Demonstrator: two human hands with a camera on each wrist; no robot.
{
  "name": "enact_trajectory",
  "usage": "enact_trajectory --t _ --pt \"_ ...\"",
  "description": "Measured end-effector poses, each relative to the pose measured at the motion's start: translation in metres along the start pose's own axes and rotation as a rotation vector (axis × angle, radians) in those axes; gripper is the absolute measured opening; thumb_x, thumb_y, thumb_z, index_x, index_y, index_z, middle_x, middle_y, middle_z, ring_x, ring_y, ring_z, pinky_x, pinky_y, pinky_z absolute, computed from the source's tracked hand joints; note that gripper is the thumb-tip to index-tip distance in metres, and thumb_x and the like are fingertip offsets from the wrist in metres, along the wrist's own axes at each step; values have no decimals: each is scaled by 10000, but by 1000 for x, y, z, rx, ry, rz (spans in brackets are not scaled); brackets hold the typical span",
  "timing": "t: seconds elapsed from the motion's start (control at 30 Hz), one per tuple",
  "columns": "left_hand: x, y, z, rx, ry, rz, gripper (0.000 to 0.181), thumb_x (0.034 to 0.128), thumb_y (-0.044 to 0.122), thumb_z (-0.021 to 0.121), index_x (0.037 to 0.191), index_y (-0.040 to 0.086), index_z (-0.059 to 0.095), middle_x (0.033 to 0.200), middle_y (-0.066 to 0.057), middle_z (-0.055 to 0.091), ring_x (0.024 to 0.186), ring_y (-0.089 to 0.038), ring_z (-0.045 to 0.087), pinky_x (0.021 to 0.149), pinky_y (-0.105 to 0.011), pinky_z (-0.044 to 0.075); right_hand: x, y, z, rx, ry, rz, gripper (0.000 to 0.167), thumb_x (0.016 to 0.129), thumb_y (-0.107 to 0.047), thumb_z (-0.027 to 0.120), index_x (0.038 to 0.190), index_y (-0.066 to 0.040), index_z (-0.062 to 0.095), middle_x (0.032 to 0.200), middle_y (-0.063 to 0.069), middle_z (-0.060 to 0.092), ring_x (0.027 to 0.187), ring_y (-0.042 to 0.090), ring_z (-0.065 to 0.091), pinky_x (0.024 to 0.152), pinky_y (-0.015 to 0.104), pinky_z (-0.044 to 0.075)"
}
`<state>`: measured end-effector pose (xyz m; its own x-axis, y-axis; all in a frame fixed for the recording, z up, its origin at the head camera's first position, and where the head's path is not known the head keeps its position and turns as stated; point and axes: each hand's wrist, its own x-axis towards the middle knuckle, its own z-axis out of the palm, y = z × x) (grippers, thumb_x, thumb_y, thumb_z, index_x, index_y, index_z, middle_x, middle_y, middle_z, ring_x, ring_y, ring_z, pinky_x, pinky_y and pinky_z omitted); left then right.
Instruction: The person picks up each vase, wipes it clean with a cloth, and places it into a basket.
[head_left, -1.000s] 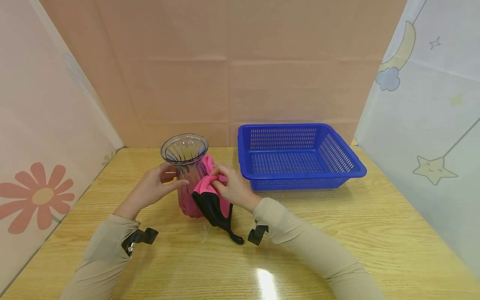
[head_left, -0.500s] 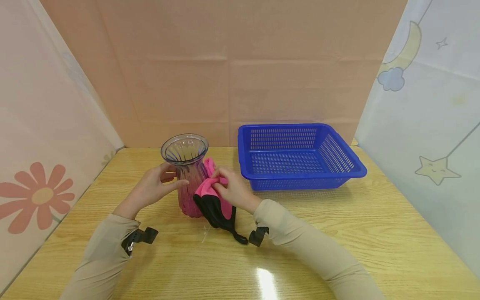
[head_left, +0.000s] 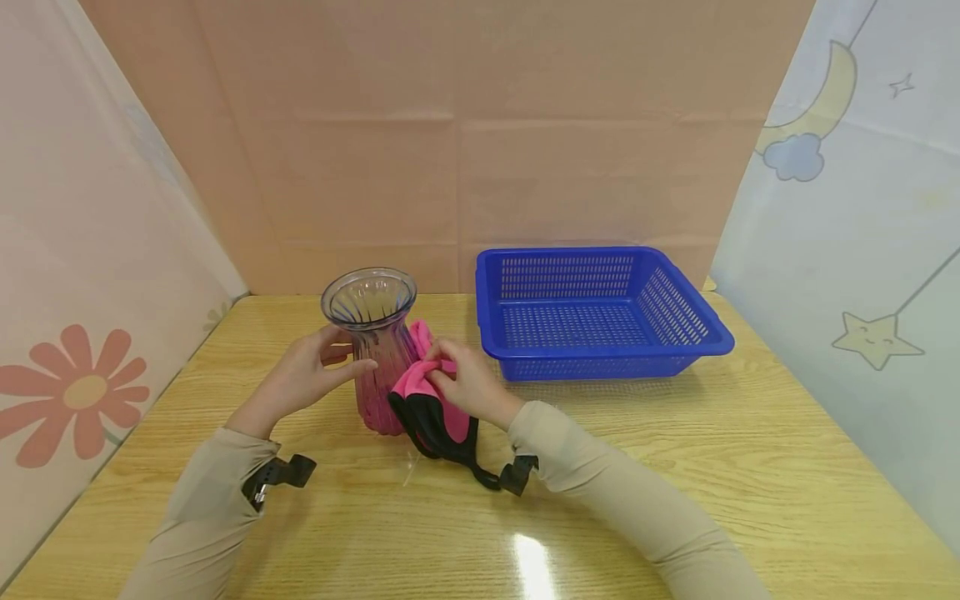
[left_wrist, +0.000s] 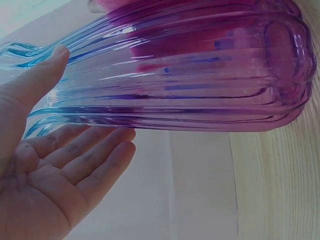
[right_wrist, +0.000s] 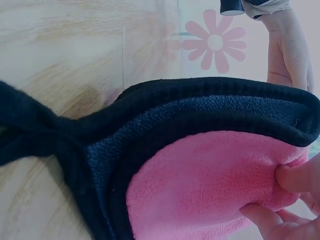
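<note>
A ribbed glass vase (head_left: 375,358), clear blue at its flared rim and pink-purple toward the base, stands upright on the table. My left hand (head_left: 303,375) holds it just under the rim, thumb on the near side and fingers round the left; the left wrist view shows the thumb (left_wrist: 47,72) on the glass. My right hand (head_left: 472,383) pinches a pink fleece cloth (right_wrist: 195,185) with black trim and a black loop, against the vase's right side. Part of the cloth shows pink through the glass. Its far part is hidden behind the vase and my fingers.
A blue perforated plastic basket (head_left: 600,358) stands at the back right of the wooden table (head_left: 375,533). A pink backdrop (head_left: 450,150) rises behind, with printed side panels left and right. A thin clear strip (head_left: 411,468) lies in front of the vase.
My right hand has shifted slightly down and right along the vase, drawing the cloth with it; the black loop has swung right. My left hand and the vase stay in place.
</note>
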<state>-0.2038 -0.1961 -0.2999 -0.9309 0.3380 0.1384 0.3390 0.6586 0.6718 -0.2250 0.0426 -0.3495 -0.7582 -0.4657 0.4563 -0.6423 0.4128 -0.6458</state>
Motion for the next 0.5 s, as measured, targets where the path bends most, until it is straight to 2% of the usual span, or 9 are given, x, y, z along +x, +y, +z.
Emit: enact_trajectory --t 0.3,0.5 --pt "1 -1 0 16 8 22 653 881 319 640 1399 36 361 1266 -264 559 1140 -447 563 934 -522 499 -2 2 2 -21 17 -14 48 840 0 621 868 -19 587 893 115 670 1071 275 634 1003 392 488" --pt "0 -1 0 27 9 31 647 883 321 637 1396 36 365 1258 -263 565 1132 -445 570 934 -520 501 -2 3 3 0 28 -18 45 848 7 617 876 -2 584 920 125 685 1155 289 595 979 373 505"
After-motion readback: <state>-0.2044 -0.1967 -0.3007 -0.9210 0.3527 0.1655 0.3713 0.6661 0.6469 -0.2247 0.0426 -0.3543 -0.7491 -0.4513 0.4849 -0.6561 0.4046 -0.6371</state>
